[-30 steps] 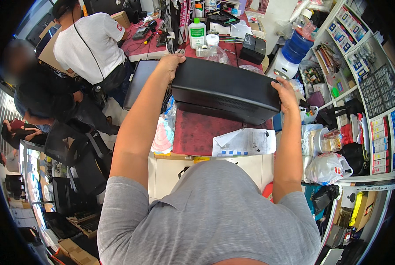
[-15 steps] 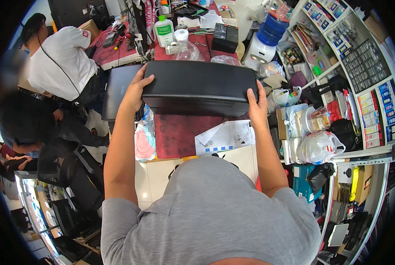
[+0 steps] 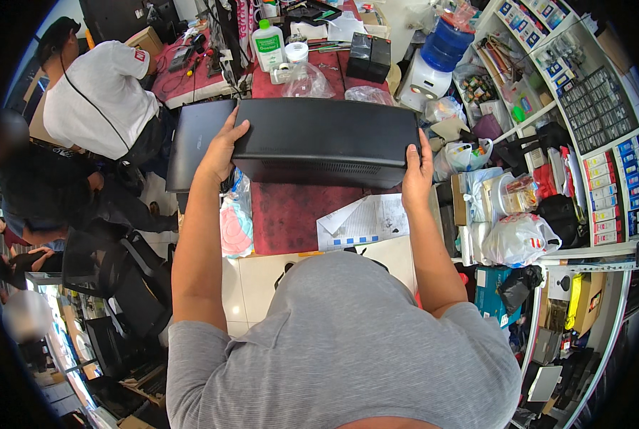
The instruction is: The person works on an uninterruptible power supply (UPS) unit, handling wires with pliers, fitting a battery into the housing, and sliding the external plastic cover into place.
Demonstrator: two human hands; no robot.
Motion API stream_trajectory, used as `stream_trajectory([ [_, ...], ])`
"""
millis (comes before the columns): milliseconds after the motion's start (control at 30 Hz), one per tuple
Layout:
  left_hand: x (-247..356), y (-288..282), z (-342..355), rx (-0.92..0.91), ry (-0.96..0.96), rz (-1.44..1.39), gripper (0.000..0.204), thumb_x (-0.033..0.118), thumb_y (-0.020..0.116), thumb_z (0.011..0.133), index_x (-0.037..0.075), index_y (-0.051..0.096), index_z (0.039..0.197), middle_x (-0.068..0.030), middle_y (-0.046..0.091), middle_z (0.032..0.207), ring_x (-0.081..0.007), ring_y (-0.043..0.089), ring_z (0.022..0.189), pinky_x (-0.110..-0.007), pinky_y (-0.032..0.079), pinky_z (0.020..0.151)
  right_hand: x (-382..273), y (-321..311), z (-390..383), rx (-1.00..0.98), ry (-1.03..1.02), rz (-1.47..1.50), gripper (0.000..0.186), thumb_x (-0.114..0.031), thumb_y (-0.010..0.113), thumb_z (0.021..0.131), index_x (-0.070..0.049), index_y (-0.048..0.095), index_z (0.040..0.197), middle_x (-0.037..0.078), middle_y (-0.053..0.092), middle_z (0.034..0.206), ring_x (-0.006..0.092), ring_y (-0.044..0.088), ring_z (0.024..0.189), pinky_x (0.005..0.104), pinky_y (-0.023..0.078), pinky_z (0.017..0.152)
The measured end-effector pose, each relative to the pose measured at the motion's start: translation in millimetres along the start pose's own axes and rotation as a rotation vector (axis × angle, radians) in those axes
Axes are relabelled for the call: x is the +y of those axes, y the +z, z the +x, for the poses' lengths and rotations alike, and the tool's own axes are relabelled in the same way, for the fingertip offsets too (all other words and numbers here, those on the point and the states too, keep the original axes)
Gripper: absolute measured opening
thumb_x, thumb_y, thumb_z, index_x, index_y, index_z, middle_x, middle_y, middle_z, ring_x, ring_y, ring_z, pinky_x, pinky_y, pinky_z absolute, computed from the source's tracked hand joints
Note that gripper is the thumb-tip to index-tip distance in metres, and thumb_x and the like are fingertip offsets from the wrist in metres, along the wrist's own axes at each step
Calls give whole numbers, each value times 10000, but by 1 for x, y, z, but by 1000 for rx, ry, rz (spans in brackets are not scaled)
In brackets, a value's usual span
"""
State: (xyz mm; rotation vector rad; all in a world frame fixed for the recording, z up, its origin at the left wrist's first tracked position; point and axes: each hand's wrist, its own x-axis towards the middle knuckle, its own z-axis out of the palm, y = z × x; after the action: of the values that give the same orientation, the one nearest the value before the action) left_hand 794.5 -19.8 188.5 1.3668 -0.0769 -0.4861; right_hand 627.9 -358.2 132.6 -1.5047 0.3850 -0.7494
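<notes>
A long black boxy device (image 3: 325, 134) with a vented front edge is held across a red-topped table (image 3: 284, 218). My left hand (image 3: 223, 146) grips its left end, thumb on the near face. My right hand (image 3: 416, 161) grips the right end, fingers along the side. A flat dark thing (image 3: 191, 146) lies behind my left hand, partly hidden. Below the device, white printed papers (image 3: 362, 222) lie on the table's right part, and a pastel pink wrapped item (image 3: 235, 225) is at its left edge.
A white bottle (image 3: 268, 50), a tub and a black block (image 3: 368, 57) stand farther back. A water dispenser (image 3: 427, 71) and crowded shelves (image 3: 595, 107) line the right. At left are a person in white (image 3: 98, 100), a person in dark clothes (image 3: 41, 179) and black chairs (image 3: 126, 272).
Since a second ago the device has become more level in view, and my left hand's thumb has come onto its near face. The view has shifted slightly; little differs from half a second ago.
</notes>
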Motion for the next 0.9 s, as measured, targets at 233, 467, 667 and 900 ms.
stream_trajectory([
  [233, 0, -6, 11, 40, -6, 207, 750, 308, 612, 977, 47, 251, 1581, -170, 415, 1531, -259, 451, 1369, -338, 332, 1136, -4, -13, -1, -183, 89, 256, 607, -421, 450, 1064, -45, 360, 1532, 135, 465, 1479, 222, 438, 1353, 343, 336, 1127],
  [467, -29, -24, -7, -105, 245, 13, 753, 457, 562, 1000, 6, 306, 1548, -157, 396, 1552, -279, 365, 1436, -400, 260, 1190, 48, -63, -16, -155, 374, 305, 747, -623, 416, 1007, -128, 326, 1559, 67, 400, 1535, 240, 393, 1362, 387, 303, 1119],
  [667, -81, -41, 9, 164, 24, -505, 590, 517, 490, 1010, 55, 538, 1376, -87, 568, 1404, -280, 526, 1290, -410, 386, 1130, 78, -53, -49, -338, 149, -129, 834, -230, 756, 849, 3, 324, 1523, 185, 441, 1507, 315, 461, 1363, 393, 359, 1125],
  [900, -99, -74, 40, 87, -107, -342, 516, 426, 465, 1007, 101, 523, 1404, -119, 565, 1409, -328, 539, 1281, -506, 417, 1113, 63, -54, -42, -115, 4, -349, 477, -241, 834, 770, 32, 635, 1106, 192, 656, 1074, 349, 662, 985, 409, 537, 832],
])
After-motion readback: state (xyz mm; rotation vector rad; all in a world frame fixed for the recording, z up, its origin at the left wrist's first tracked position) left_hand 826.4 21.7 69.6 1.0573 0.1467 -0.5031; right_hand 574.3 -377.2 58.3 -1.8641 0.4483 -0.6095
